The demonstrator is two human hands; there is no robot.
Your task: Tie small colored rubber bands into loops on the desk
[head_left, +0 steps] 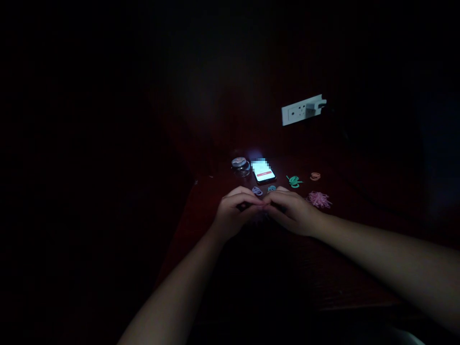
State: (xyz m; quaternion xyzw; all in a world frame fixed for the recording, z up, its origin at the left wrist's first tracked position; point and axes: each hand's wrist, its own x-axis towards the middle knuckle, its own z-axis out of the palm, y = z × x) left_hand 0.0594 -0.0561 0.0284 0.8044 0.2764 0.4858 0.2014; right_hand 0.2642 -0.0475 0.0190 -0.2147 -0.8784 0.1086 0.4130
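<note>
My left hand (pixel 237 208) and my right hand (pixel 293 210) meet over the dark table, thumbs and fingertips pinched together. Something small and pinkish shows between the fingertips, too dim to make out. Just beyond the fingers lie a purple bundle of loops (pixel 257 190) and a blue bundle of loops (pixel 272 189). A green bundle (pixel 294 181) sits past my right hand, with an orange bundle (pixel 315 176) farther right. Beside my right wrist is a pile of pink strands (pixel 319 199). More pinkish strands show faintly below the fingertips.
Behind the hands, a lit phone (pixel 265 174) rests on the dark red table (pixel 201 206). Left of it stands a small clear jar (pixel 240 166) with a patterned lid. A white socket panel (pixel 296 112) with a plug is at the back. The surroundings are very dark.
</note>
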